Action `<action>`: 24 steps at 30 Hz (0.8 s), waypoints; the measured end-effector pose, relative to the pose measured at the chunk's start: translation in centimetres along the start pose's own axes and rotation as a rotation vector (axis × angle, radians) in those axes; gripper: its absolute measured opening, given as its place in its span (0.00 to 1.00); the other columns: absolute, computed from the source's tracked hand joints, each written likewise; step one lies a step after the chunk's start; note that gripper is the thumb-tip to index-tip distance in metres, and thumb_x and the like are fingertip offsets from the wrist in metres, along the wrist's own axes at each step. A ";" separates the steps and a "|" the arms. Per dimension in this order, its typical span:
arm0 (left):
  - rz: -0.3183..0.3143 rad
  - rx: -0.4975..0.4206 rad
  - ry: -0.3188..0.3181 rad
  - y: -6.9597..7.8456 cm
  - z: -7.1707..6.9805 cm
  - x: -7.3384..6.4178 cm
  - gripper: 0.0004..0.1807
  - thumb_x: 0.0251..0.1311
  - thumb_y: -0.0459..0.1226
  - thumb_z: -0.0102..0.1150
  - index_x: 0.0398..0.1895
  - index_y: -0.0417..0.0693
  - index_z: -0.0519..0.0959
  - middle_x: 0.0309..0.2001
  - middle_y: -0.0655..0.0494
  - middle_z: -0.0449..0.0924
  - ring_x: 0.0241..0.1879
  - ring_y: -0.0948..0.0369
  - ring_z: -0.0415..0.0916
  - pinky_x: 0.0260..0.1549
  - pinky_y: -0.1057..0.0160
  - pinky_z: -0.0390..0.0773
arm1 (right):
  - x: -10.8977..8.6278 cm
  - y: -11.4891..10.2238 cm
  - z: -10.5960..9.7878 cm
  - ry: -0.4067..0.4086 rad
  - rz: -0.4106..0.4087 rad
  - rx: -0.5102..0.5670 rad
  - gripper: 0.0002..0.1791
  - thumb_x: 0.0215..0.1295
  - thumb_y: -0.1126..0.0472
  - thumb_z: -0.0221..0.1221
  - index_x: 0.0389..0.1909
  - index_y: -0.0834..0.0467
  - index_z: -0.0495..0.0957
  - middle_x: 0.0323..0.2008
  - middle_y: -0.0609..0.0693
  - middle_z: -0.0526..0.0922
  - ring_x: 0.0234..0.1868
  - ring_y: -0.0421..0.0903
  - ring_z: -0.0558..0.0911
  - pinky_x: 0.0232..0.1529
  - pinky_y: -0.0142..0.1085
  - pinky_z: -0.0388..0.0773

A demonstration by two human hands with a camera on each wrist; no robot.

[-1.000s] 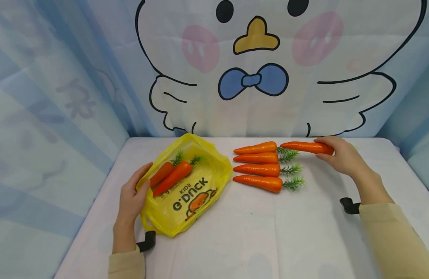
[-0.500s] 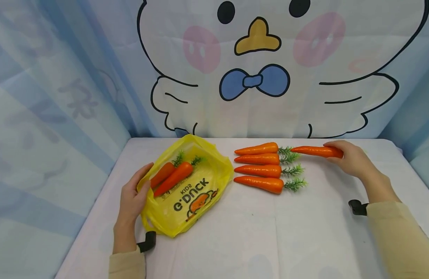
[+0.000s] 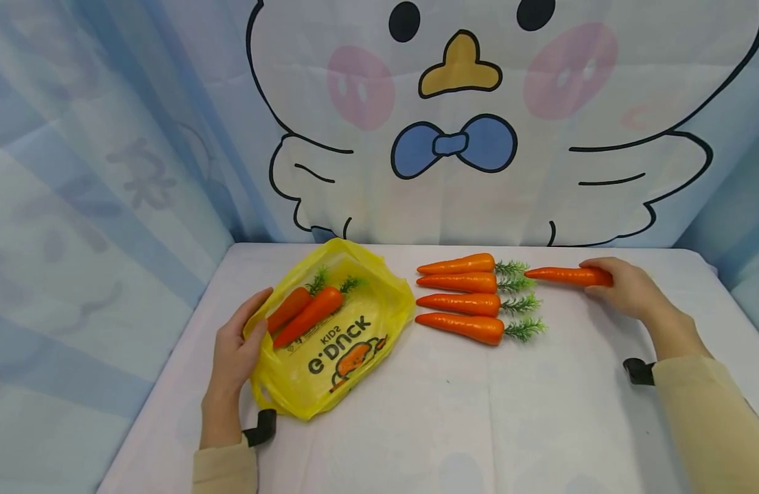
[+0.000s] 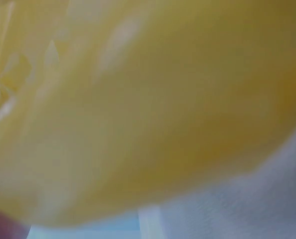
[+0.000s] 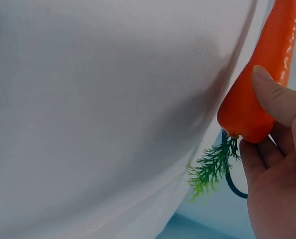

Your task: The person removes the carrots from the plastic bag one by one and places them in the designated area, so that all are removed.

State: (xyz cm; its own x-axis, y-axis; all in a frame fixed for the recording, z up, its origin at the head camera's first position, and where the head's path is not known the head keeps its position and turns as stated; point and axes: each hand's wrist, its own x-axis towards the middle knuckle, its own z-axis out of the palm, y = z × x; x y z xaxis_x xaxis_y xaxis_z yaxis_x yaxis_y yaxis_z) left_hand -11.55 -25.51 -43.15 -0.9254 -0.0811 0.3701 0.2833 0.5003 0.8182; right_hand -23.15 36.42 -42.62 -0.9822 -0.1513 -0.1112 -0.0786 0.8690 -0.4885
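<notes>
My right hand (image 3: pixel 629 291) grips an orange toy carrot (image 3: pixel 565 276) by its thick end, with the tip pointing left. In the right wrist view the thumb lies across this carrot (image 5: pixel 260 79), and its green plastic leaves hang below the fingers. A yellow plastic bag (image 3: pixel 379 315) lies at the left, its printed side up. My left hand (image 3: pixel 236 346) holds the bag's left edge, thumb on the inner side. Two carrots (image 3: pixel 308 315) with green tops lie in the bag's mouth. In the left wrist view the blurred bag (image 4: pixel 138 114) hides most of that hand.
Several more toy carrots (image 3: pixel 460 302) lie in a row on the white-covered table (image 3: pixel 416 439), tips to the left, between the bag and my right hand. A printed cloth backdrop (image 3: pixel 460 199) rises at the table's far edge, with blue cloth at both sides.
My right hand has moved right and slightly nearer with the carrot, away from the tops of the row. My left hand and the bag stay put; the view shifts slightly.
</notes>
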 end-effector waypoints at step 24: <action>-0.034 0.037 -0.014 -0.2 -0.1 0.0 0.25 0.70 0.25 0.49 0.70 0.42 0.72 0.67 0.45 0.73 0.68 0.51 0.66 0.63 0.77 0.60 | -0.1 0.0 0.0 -0.048 0.051 -0.035 0.30 0.67 0.69 0.63 0.67 0.70 0.64 0.65 0.77 0.60 0.63 0.75 0.58 0.63 0.73 0.54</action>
State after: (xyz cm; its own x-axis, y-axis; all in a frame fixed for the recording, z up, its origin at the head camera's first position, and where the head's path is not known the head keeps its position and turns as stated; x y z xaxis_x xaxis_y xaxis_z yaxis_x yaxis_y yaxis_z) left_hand -11.54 -25.65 -43.27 -0.9380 -0.0866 0.3357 0.2423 0.5287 0.8135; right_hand -23.02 36.48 -42.59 -0.9758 -0.1279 -0.1775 -0.0351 0.8922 -0.4502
